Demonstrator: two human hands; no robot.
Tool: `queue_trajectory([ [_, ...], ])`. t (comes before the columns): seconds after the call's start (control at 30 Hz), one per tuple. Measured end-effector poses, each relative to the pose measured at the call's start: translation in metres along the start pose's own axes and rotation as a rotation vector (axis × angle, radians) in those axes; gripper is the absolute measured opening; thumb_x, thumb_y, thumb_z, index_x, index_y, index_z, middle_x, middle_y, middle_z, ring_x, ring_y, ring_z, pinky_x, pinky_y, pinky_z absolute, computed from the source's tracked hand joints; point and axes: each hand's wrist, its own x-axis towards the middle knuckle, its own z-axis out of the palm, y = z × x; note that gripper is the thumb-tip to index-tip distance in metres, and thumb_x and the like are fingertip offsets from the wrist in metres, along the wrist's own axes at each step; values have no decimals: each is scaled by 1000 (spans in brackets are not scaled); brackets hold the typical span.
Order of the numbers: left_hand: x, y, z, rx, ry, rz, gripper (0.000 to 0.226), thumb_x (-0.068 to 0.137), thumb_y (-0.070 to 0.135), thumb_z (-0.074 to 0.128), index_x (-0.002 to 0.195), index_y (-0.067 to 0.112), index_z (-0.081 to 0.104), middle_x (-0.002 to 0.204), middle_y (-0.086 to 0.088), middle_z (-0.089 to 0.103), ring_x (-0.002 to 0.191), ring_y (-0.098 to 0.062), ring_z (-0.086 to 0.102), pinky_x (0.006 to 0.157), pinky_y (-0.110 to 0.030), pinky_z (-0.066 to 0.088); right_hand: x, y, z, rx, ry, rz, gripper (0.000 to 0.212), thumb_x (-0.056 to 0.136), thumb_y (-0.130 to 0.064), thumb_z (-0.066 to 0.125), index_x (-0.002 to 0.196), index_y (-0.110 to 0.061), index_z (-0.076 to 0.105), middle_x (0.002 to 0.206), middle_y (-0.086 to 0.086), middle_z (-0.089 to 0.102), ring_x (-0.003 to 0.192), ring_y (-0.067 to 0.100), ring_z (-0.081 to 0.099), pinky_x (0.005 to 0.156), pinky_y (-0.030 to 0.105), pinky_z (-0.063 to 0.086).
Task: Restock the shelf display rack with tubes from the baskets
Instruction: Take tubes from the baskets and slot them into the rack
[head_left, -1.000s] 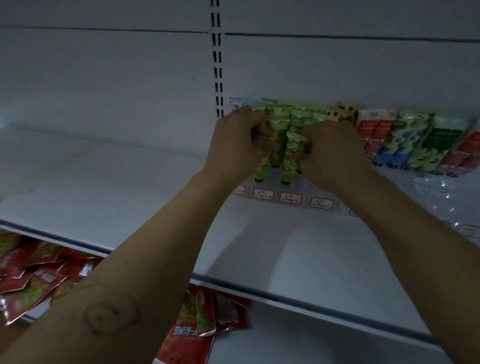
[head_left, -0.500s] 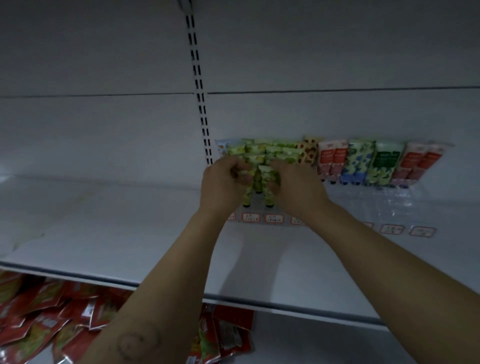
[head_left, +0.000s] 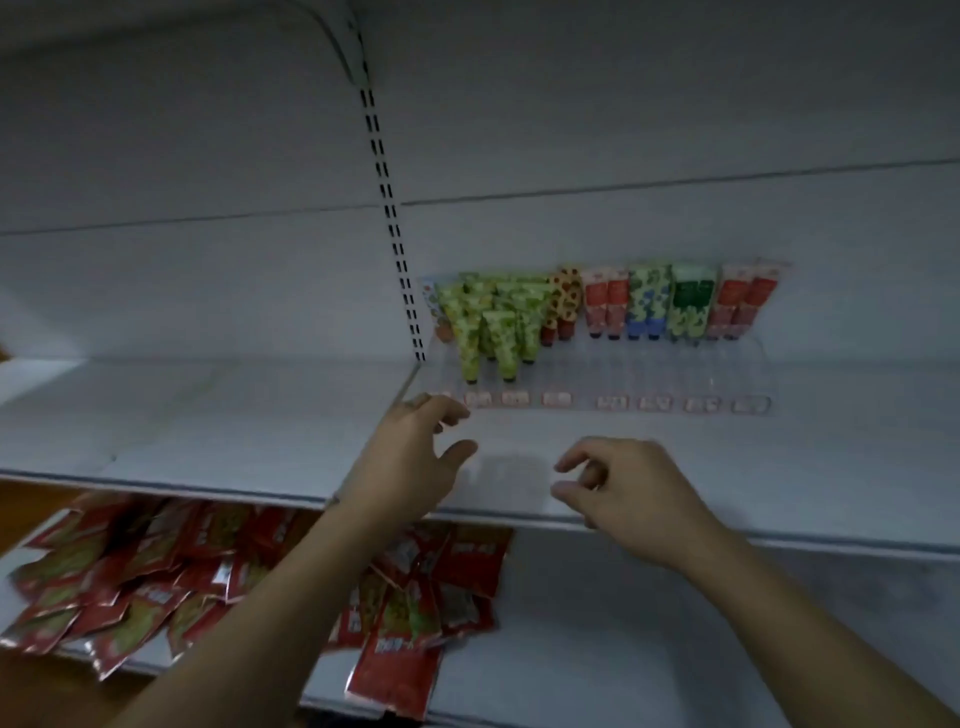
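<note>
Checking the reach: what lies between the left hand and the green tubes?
Only the price labels along the clear rack front, seen in head view.

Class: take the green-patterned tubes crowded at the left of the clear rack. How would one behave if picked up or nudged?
The green tubes taper from a flat top to a small dark cap, so one probably feels soft and light. They lean at differing angles and overlap in the clear rack, so a nudge would likely tip neighbours.
</note>
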Motion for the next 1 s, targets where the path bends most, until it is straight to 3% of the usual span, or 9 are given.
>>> queue_trajectory([
  [0.13,-64,14,19,-13,-138,80,21,81,30,71,100,23,65,100,8,55,80,-12,57,72,-35,52,-38,3,26,-103,-183,-85,20,84,-40,67,101,-29,67,84,-9,67,81,11,62,76,30,52],
  [0.23,-107,20,43,91,-86,190,14,80,26,71,90,18,65,106,-1,51,73,-19,57,51,-33,50,-58,11,54,-199,-363,-79,25,89,-37,63,108,-20,64,92,0,63,87,17,56,73,28,46],
  [0.3,-134,24,61,123,-73,238,11,83,28,64,89,18,64,105,-2,53,77,-17,55,46,-28,43,-68,21,77,-269,-484,-41,30,90,-40,61,112,-20,61,102,3,62,93,22,57,78,34,49],
  [0.5,-188,5,119,155,-636,71,26,91,36,59,115,26,59,118,4,56,103,-18,56,79,-32,48,-98,59,138,-444,-710,-26,32,91,-30,58,120,-18,57,108,7,59,93,25,56,69,31,41],
  [0.63,-196,-14,148,236,-901,-19,31,90,32,56,119,21,57,117,-2,57,107,-22,54,84,-35,48,-108,86,166,-501,-841,24,20,88,-22,59,106,-13,59,95,8,56,81,26,55,64,33,44],
  [0.8,-216,-30,189,245,-1058,-157,30,89,27,56,117,16,56,121,-7,59,110,-26,55,86,-39,50,-116,109,199,-443,-899,117,25,90,-21,59,113,-11,61,103,12,61,87,27,60,73,41,53],
  [0.9,-244,-42,209,288,-1183,-182,33,88,21,54,121,18,54,127,-8,55,116,-28,53,91,-41,48,-125,122,222,-407,-977,149,26,90,-17,57,114,-10,61,105,15,61,84,28,62,65,37,51],
  [1.0,-265,-52,221,312,-1251,-193,36,87,14,55,122,18,56,125,-9,57,113,-28,56,89,-43,50,-128,131,239,-410,-1007,143,20,89,-7,55,108,-7,61,79,10,53,59,23,46,52,31,38],
])
